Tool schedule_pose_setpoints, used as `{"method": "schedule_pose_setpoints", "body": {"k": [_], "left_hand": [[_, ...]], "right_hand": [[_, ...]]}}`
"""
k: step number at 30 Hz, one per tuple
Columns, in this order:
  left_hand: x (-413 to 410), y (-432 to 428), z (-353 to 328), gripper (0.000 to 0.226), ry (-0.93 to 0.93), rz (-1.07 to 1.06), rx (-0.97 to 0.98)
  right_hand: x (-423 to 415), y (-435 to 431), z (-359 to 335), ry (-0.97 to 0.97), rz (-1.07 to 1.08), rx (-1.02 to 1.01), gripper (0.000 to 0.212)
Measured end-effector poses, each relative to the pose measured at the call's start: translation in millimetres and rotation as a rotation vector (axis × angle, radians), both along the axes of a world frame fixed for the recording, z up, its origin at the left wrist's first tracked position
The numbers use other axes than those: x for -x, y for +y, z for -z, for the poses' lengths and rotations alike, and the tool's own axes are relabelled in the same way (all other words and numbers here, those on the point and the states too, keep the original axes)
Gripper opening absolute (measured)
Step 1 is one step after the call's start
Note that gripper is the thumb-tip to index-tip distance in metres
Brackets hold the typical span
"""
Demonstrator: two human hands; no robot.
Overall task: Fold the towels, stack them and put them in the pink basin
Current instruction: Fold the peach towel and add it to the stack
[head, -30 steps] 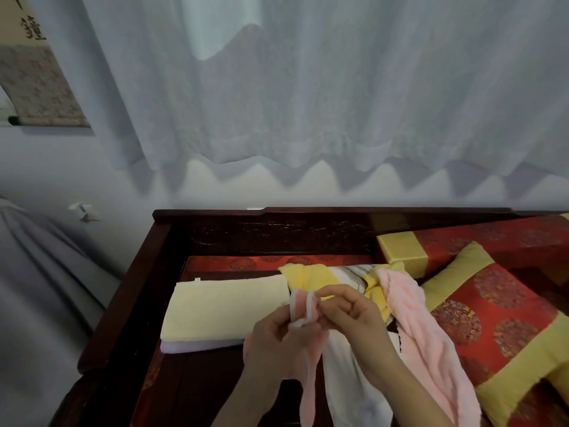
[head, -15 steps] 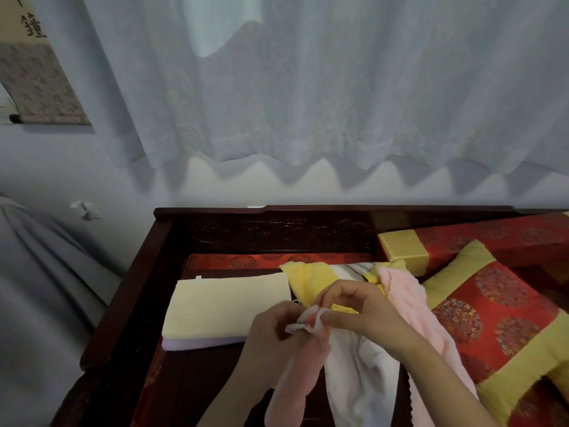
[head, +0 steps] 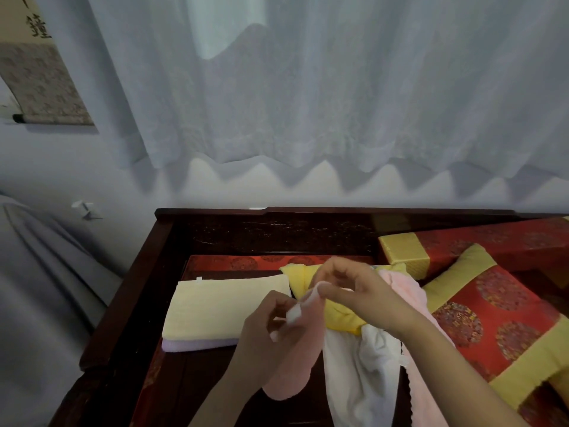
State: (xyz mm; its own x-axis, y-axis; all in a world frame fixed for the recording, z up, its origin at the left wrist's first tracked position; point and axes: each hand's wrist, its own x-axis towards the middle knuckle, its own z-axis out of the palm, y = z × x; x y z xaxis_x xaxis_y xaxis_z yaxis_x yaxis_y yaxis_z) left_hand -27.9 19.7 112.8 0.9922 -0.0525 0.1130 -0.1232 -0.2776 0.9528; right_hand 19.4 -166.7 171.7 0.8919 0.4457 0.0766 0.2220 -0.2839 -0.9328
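Observation:
Both hands hold a pink towel [head: 292, 362] above the dark wooden bench. My left hand [head: 271, 328] pinches one corner with a white label. My right hand [head: 354, 294] pinches the edge a little higher and to the right. The rest of the pink towel hangs down below my left hand. To the left lies a stack of two folded towels: a pale yellow one [head: 221, 306] on a lilac one [head: 197, 345]. A loose heap behind my hands holds a yellow towel [head: 338, 318], a white towel [head: 357, 383] and another pink towel [head: 406, 291]. No pink basin is in view.
The dark wooden bench [head: 135, 303] has a raised back and left arm. Red and yellow cushions [head: 492, 322] fill its right side, and a red mat [head: 246, 262] lies at the back. A white curtain [head: 308, 87] hangs above; a scroll [head: 37, 81] hangs at upper left.
My hands have drawn apart along the pink towel's edge, the right one rising up and to the right. The hanging part has swung leftward under my left hand.

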Motion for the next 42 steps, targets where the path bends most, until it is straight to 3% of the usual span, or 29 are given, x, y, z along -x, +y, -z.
{"method": "schedule_pose_setpoints", "body": {"k": [6,11,13,16,19,21,24,27,32,38,40,42], "left_hand": [[-9,12,21,0.043,0.098,0.141,-0.100],[-8,22,31,0.028,0.181,0.372,-0.262],[-5,21,28,0.010,0.149,0.412,-0.242],[-12,39,14,0.035,0.093,0.294,-0.126],[-27,74,-17,0.021,0.043,0.074,0.089],[-43,95,-42,0.016,-0.038,-0.016,0.115],[-70,113,-79,0.017,-0.141,0.004,0.021],[-94,130,-115,0.015,-0.163,0.051,-0.102],[-121,158,-160,0.034,-0.234,0.154,-0.582],[-136,161,-154,0.026,-0.299,0.040,-0.978],[-139,166,-144,0.010,-0.218,0.028,-0.978],[-136,164,-137,0.009,-0.085,0.042,-0.676]], "right_hand": [[-17,-3,-44,-0.146,0.027,-0.128,0.009],[-37,-24,-84,-0.220,0.194,-0.237,0.019],[-45,-32,-93,-0.249,0.236,-0.213,0.017],[-56,-50,-97,-0.254,0.323,-0.135,0.015],[-68,-77,-96,-0.190,0.371,-0.025,0.033],[-76,-94,-91,-0.091,0.359,0.069,0.042],[-84,-99,-81,0.055,0.279,0.276,0.035],[-87,-89,-75,0.159,0.231,0.342,0.027],[-95,-75,-77,0.183,0.267,0.246,0.009],[-100,-57,-80,0.031,0.366,0.056,0.013],[-101,-52,-75,0.026,0.416,0.020,0.016],[-103,-46,-70,-0.004,0.519,0.025,0.022]]}}
